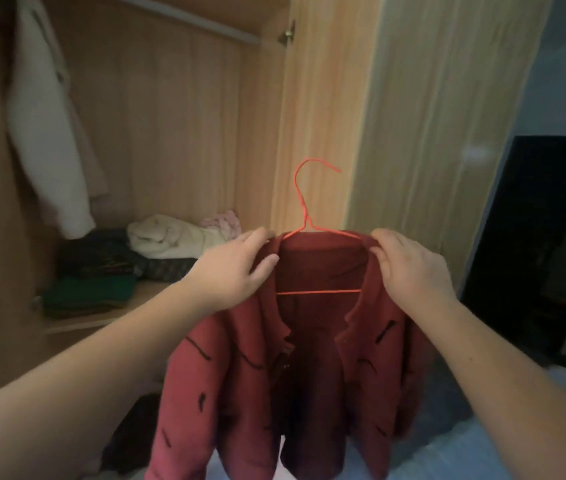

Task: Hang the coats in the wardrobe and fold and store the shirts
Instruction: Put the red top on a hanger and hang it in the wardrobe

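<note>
A dark red coat (312,382) with short black marks hangs on a thin red wire hanger (304,202), held up in front of the open wardrobe (184,126). My left hand (236,268) grips the coat's left shoulder at the collar. My right hand (409,268) grips the right shoulder at the collar. The hanger's hook points up and is free of the rail (191,19), which runs across the top of the wardrobe. The coat's front is open, and the hanger's bottom bar shows inside it.
A cream coat (49,133) hangs at the wardrobe's left. Folded dark and green clothes (91,289) and a cream bundle (170,237) lie on the shelf. The open wardrobe door (430,116) stands to the right. A pale bed (482,445) lies below.
</note>
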`<state>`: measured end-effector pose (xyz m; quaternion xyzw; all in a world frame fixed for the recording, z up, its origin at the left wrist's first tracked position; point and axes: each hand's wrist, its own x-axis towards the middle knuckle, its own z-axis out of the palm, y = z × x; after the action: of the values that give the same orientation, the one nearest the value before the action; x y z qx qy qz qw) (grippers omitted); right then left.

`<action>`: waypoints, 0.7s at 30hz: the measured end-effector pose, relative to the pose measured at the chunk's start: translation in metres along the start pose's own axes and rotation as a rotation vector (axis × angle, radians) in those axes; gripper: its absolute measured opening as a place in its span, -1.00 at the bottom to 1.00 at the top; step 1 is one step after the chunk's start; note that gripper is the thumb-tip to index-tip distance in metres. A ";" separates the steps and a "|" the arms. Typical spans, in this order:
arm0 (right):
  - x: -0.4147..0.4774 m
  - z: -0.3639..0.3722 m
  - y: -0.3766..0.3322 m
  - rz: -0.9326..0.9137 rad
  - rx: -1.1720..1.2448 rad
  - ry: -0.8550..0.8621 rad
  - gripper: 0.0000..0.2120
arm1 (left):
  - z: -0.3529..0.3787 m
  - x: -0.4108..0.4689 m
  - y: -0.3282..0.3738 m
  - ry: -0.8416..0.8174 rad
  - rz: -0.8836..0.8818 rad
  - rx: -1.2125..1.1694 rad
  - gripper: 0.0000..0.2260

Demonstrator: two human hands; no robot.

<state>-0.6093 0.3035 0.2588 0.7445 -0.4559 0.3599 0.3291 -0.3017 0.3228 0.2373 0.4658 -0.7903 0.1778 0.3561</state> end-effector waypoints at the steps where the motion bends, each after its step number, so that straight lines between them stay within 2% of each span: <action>1: 0.011 0.011 -0.017 -0.028 0.023 0.003 -0.75 | -0.008 -0.005 -0.017 -0.035 -0.034 -0.003 -0.75; 5: 0.042 0.049 -0.068 -0.124 0.068 -0.012 -0.72 | -0.029 -0.021 -0.082 -0.131 -0.151 0.142 -0.79; 10: 0.065 0.093 -0.103 -0.180 0.128 -0.039 -0.72 | -0.053 -0.035 -0.138 -0.023 -0.136 0.205 -0.72; 14: 0.086 0.133 -0.128 -0.203 0.239 -0.119 -0.73 | -0.052 -0.033 -0.163 0.013 -0.160 0.184 -0.91; 21: 0.141 0.197 -0.162 -0.298 0.368 -0.072 -0.71 | -0.042 -0.009 -0.210 0.057 -0.166 0.305 -0.93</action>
<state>-0.3683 0.1400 0.2472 0.8632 -0.2792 0.3578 0.2210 -0.1011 0.2489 0.2487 0.5730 -0.7024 0.2790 0.3171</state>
